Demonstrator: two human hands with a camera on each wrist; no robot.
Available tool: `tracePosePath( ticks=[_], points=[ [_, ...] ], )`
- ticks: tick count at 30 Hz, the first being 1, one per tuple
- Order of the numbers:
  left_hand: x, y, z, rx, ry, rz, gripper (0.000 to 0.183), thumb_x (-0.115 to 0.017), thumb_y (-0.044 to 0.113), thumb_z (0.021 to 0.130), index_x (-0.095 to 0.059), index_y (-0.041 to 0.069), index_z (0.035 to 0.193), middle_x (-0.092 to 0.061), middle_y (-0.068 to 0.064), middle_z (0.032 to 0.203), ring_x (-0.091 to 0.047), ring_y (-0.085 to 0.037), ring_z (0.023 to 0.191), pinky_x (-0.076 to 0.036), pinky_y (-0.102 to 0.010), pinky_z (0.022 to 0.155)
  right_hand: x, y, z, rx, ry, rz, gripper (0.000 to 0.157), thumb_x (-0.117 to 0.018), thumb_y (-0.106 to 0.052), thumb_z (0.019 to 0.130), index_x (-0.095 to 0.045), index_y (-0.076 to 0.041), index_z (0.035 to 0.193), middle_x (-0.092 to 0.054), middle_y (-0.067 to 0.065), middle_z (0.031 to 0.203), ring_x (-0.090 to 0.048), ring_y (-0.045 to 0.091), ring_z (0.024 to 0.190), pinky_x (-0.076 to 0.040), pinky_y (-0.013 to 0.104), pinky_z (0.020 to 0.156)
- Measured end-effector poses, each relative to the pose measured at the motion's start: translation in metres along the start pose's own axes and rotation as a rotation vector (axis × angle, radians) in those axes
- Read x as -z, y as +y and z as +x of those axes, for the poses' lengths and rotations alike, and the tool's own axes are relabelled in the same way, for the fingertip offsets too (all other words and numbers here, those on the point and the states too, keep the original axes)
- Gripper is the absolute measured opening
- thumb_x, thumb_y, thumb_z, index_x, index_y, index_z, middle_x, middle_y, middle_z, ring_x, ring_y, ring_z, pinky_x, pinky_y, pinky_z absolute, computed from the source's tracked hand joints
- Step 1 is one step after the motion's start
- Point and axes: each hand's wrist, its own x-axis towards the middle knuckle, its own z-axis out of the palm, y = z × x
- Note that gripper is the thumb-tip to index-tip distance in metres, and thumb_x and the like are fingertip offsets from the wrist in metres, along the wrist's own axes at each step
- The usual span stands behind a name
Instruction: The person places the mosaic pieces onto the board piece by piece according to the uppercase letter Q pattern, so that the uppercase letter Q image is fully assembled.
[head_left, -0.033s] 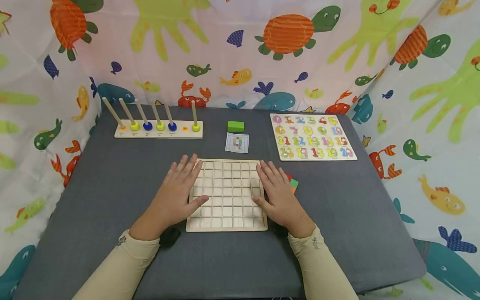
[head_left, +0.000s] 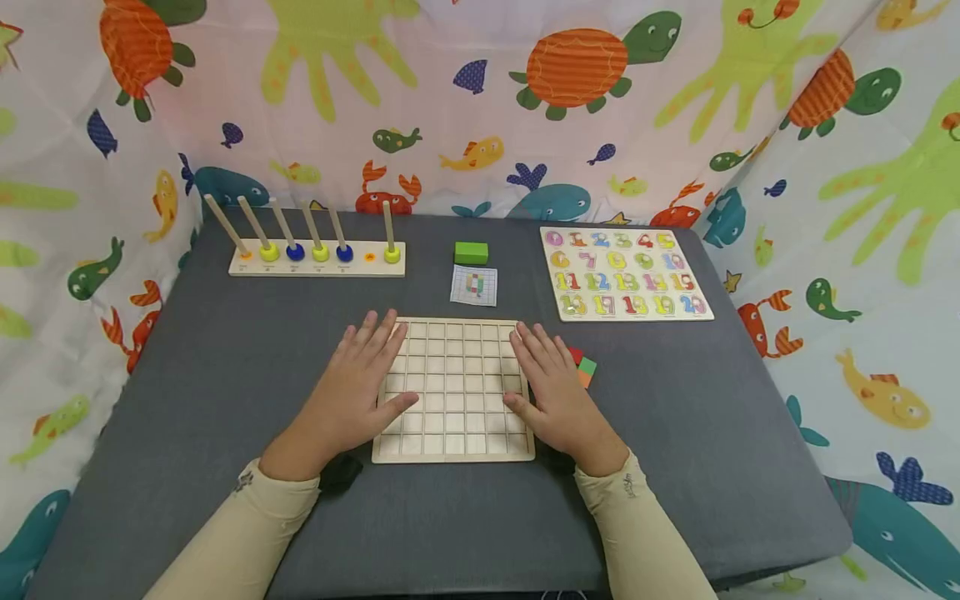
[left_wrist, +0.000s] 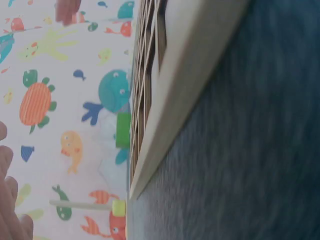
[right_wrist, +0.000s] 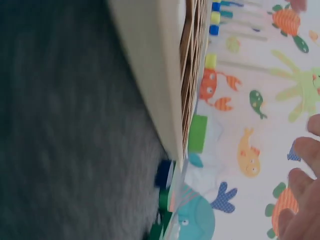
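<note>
we had both hands hovering over the grid tray (head_left: 454, 383): left hand (head_left: 351, 383) across its left rim, right hand (head_left: 557, 387) across its right. fingers on both were straight and spread, thumbs angled inward, nothing held. wrist views showed a gap between fingers and tray, so we read no contact there. tray lay flat on the grey surface (head_left: 675, 467), between the hands; every cell we could see was bare, the ones under the hands we couldn't check. our call: a ready or set-up step, nothing placed yet. coloured pieces (head_left: 587, 367) sat just outside the right hand, partly hidden by it; the right wrist view also gave us a dark blue piece (right_wrist: 164, 175) beside the tray. count unclear. a printed card (head_left: 474, 287) with a coloured grid pattern lay just beyond the tray, a green block (head_left: 471, 253) right behind it. peg rack (head_left: 317, 271) and number board (head_left: 633, 275) stood well apart, probably not in play. if we worked the pieces next, that would likely call for swinging the right hand outward, clear of the rim, then a narrow pinch on one.
</note>
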Motion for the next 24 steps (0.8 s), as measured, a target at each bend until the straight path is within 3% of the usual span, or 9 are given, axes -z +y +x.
tracePosePath(
  ticks=[6, 13, 20, 24],
  points=[
    [-0.003, -0.001, -0.004, 0.002, -0.003, -0.019, 0.097, -0.061, 0.057, 0.104, -0.017, 0.005, 0.171, -0.011, -0.013, 0.178, -0.007, -0.041, 0.162, -0.005, -0.058, 0.129, 0.003, 0.007, -0.006, -0.040, 0.001, 0.043, 0.099, -0.025, -0.077, 0.105, -0.022, -0.001, 0.170, -0.019, 0.016, 0.176, -0.014, 0.045, 0.161, -0.001, 0.060, 0.128],
    [0.010, -0.020, -0.002, 0.083, 0.027, -0.029, 0.092, -0.055, 0.057, 0.108, -0.017, 0.002, 0.171, -0.014, -0.017, 0.177, -0.003, -0.037, 0.163, -0.005, -0.058, 0.129, 0.028, 0.027, -0.008, -0.127, 0.108, 0.133, 0.101, -0.026, -0.078, 0.104, -0.022, -0.002, 0.170, -0.018, 0.017, 0.176, -0.007, 0.040, 0.163, -0.001, 0.067, 0.125],
    [0.015, -0.029, -0.003, 0.200, -0.070, -0.038, 0.089, -0.059, 0.048, 0.109, -0.015, 0.001, 0.170, -0.010, -0.017, 0.177, -0.001, -0.038, 0.163, -0.004, -0.060, 0.128, 0.058, 0.038, -0.024, -0.188, 0.139, 0.099, 0.095, -0.033, -0.073, 0.106, -0.021, -0.004, 0.171, -0.017, 0.018, 0.176, -0.006, 0.038, 0.163, 0.002, 0.067, 0.125],
    [0.014, -0.031, -0.007, 0.257, -0.173, -0.005, 0.094, -0.059, 0.053, 0.107, -0.014, -0.001, 0.170, -0.010, -0.020, 0.176, -0.004, -0.043, 0.162, -0.006, -0.063, 0.127, 0.076, 0.041, -0.027, -0.200, 0.131, 0.064, 0.089, -0.036, -0.068, 0.109, -0.018, -0.007, 0.172, -0.014, 0.011, 0.178, -0.005, 0.035, 0.163, 0.002, 0.064, 0.126]
  ],
)
